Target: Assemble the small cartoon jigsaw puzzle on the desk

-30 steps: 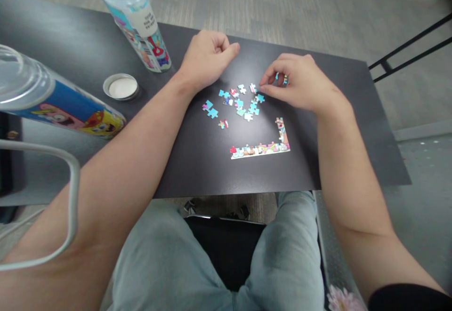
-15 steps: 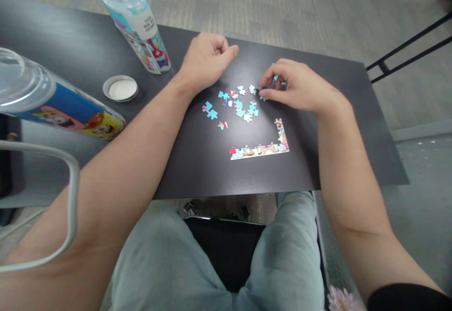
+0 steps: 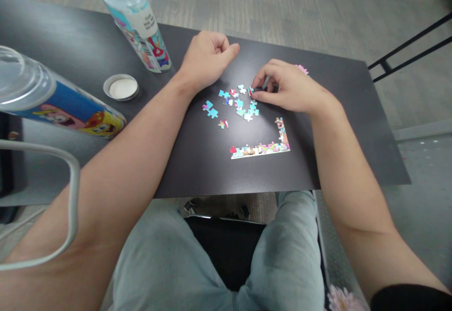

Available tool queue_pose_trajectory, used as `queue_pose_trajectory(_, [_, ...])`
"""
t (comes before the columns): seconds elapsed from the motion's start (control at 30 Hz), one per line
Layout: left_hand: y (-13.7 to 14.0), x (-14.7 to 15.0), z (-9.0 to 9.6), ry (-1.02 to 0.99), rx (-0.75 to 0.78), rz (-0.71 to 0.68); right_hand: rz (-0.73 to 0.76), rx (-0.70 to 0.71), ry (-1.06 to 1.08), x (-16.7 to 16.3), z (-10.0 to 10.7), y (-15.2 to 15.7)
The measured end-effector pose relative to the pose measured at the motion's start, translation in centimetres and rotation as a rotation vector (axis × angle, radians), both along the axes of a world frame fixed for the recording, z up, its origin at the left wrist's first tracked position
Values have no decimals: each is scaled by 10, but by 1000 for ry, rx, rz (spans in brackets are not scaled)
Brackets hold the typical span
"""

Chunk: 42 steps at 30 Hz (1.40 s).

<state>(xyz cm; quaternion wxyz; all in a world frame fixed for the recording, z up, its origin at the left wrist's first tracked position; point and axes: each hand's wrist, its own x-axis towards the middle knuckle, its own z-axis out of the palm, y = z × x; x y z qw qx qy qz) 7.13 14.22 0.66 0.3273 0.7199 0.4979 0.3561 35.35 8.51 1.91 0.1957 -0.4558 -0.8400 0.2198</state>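
My left hand (image 3: 209,57) rests on the table's far side, fingers curled in and thumb lying forward, with nothing visible in it. My right hand (image 3: 282,85) pinches a small jigsaw piece (image 3: 250,91) between thumb and fingertips, at the right edge of the loose pieces. Several loose jigsaw pieces (image 3: 238,104), mostly light blue, lie scattered between the hands. Nearer to me, joined jigsaw pieces (image 3: 261,149) form an L-shaped border strip. A pink piece (image 3: 302,69) shows just behind my right hand, which may hide others.
At left on the dark table (image 3: 197,170) stand a tall clear printed canister (image 3: 141,28) and a second one with a blue and yellow print (image 3: 70,106). A round lid (image 3: 121,87) lies between them. A white curved tube (image 3: 72,198) crosses in front of my left forearm.
My right hand has shifted left and its fingertips have closed on a piece at the edge of the loose group. The pink piece behind it has come into view. My left hand stays put.
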Motion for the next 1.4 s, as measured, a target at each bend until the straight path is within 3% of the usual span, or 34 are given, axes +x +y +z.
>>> queue_pose_trajectory(0.47, [-2,1,0,21,62,-3,-51,-51,-8,10,18,-2])
queue_pose_trajectory(0.8, [0,1,1,21,85,-15,-33,-194,46,4,17,-8])
queue_pose_trajectory(1.4, [9,1,-9,6,117,-30,-10,-309,133,-7,17,-16])
